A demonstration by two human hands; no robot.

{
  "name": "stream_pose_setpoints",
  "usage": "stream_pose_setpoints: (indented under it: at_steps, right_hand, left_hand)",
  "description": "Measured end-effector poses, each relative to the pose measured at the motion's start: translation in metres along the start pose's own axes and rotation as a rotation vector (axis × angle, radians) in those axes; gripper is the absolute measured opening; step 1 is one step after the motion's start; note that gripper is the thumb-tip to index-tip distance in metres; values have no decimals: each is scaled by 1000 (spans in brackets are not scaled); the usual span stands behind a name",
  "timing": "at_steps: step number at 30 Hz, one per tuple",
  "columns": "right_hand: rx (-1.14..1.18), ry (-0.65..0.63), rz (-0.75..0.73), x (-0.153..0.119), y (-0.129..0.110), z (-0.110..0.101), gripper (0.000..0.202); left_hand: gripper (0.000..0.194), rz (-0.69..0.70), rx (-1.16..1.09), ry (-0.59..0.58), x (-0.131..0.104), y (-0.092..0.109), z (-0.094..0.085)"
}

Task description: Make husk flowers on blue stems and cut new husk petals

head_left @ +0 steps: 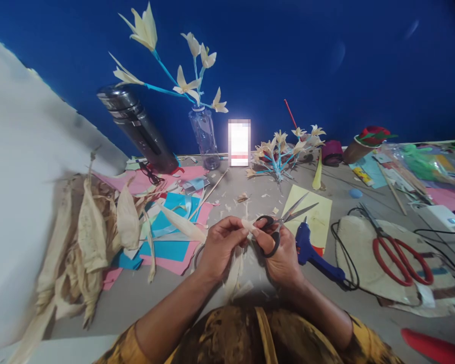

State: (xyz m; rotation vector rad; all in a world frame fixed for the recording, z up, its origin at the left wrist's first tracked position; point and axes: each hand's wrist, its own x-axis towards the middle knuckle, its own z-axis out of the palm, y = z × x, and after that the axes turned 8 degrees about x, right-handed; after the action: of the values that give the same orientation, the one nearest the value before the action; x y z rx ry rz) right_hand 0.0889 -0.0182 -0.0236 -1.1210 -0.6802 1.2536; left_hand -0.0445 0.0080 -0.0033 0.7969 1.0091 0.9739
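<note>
1. Cream husk piece (248, 226): above the surface (343, 201), inward from the middle of its near edge, long axis running roughly from hand to hand.
2. The left hand (219, 247) and right hand (284, 258) grasp it with pinched fingers; the right fingers also hold black-handled scissors (283, 221), blades spread toward the surface's far right corner.
3. Just beside the right hand, a blue glue gun (304, 241) points its nozzle at the far edge.
4. Dried corn husks (93, 227) line the left edge; red-handled scissors (382, 234) lie toward the right.
5. By the far edge, before a blue wall (273, 60), stands a clear bottle (205, 134) holding husk flowers (187, 83).
</note>
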Motion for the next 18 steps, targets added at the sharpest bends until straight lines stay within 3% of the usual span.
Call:
stream_pose_setpoints:
  at_steps: [7, 14, 18]
  right_hand:
    - [18, -57, 68, 2, -5, 2, 29]
    - [-276, -488, 213, -2, -21, 2, 60]
    - [-313, -593, 269, -4, -22, 4, 69]
  left_hand:
    - [21, -64, -104, 15, 0, 8, 1]
    - [17, 2, -110, 115, 2, 19, -6]
    - [15, 58, -83, 162, 3, 20, -9]
